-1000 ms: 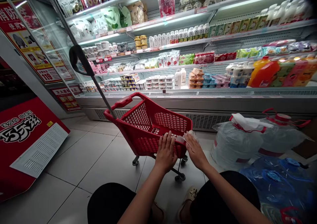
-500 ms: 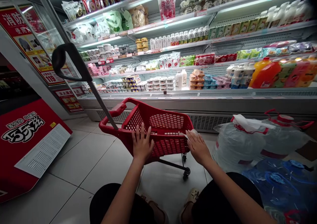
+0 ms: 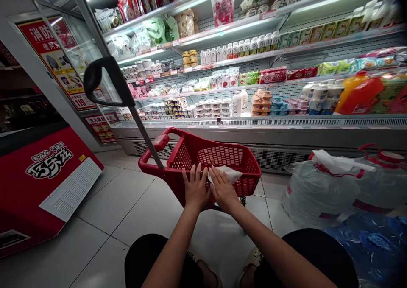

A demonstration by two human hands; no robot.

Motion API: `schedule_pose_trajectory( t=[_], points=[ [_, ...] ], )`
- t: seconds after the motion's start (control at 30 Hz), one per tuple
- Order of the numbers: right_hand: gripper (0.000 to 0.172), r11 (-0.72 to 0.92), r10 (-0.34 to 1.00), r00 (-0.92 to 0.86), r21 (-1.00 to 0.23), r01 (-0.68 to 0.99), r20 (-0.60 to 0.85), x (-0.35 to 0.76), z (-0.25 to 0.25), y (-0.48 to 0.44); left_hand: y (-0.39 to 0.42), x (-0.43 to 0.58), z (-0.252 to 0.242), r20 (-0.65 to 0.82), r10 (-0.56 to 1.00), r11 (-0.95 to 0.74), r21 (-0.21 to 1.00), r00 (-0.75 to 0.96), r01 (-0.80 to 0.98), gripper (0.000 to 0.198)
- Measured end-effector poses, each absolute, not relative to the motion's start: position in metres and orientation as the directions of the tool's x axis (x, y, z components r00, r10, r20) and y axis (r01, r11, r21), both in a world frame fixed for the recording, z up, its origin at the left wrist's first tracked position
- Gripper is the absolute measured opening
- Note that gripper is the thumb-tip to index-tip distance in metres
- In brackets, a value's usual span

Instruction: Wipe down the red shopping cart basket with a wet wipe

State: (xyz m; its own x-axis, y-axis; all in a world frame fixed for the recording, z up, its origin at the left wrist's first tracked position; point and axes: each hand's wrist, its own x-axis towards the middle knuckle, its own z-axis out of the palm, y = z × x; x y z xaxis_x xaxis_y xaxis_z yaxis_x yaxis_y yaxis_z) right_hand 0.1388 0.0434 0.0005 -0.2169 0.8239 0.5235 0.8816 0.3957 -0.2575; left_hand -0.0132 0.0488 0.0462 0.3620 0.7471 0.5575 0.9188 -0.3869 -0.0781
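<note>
A red plastic shopping cart [image 3: 251, 163] with a perforated basket stands in front of me, its black pole handle [image 3: 126, 82] rising at the left. My left hand [image 3: 196, 190] rests on the near side of the basket, fingers spread, holding nothing. Beside it, almost touching, my right hand [image 3: 224, 192] presses a white tissue [image 3: 234, 174] against the near rim with straight fingers. Part of the tissue sticks out to the right of the fingers, and the rest is hidden under them. The basket's visible inside shows no goods.
Behind the cart runs a lit refrigerated shelf [image 3: 286, 120] with drinks and yogurts. At right stand large wrapped water bottles [image 3: 321, 194] and a blue water jug [image 3: 372, 245]. A red freezer [image 3: 76, 152] is at left. My knees flank the tiled floor [image 3: 140, 211].
My right hand has slid left along the rim with the tissue, from the basket's right end to beside my left hand. The view has shifted slightly, and my left hand stays on the basket's side.
</note>
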Motion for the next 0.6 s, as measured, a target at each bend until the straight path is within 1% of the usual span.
schedule_pose_trajectory(
  t=[0.1, 0.2, 0.3, 0.4, 0.53, 0.6],
  points=[
    [0.063, 0.477, 0.783, -0.298, -0.22, 0.851, 0.547, 0.154, 0.002, 0.041, 0.05, -0.019, 0.048, 0.543, 0.741, -0.412, -0.096, 0.395, 0.906, 0.074],
    [0.063, 0.459, 0.789, -0.3, -0.191, 0.867, 0.536, 0.193, -0.003, 0.037, 0.05, -0.03, 0.054, 0.531, 0.724, -0.451, -0.117, 0.44, 0.885, 0.081],
    [0.062, 0.359, 0.827, -0.215, -0.195, 0.913, 0.519, 0.234, -0.013, 0.035, 0.05, -0.042, 0.061, 0.54, 0.7, -0.477, -0.134, 0.467, 0.869, 0.078],
    [0.061, 0.237, 0.855, -0.094, -0.224, 0.945, 0.509, 0.266, -0.026, 0.041, 0.048, -0.051, 0.067, 0.593, 0.688, -0.438, -0.122, 0.42, 0.89, 0.069],
    [0.06, 0.054, 0.89, 0.1, -0.321, 0.946, 0.444, 0.285, -0.034, 0.058, 0.042, -0.048, 0.072, 0.628, 0.689, -0.383, -0.109, 0.363, 0.917, 0.06],
    [0.061, -0.005, 0.899, 0.165, -0.368, 0.93, 0.405, 0.279, -0.033, 0.067, 0.04, -0.04, 0.073, 0.624, 0.696, -0.377, -0.103, 0.355, 0.92, 0.059]
  ],
)
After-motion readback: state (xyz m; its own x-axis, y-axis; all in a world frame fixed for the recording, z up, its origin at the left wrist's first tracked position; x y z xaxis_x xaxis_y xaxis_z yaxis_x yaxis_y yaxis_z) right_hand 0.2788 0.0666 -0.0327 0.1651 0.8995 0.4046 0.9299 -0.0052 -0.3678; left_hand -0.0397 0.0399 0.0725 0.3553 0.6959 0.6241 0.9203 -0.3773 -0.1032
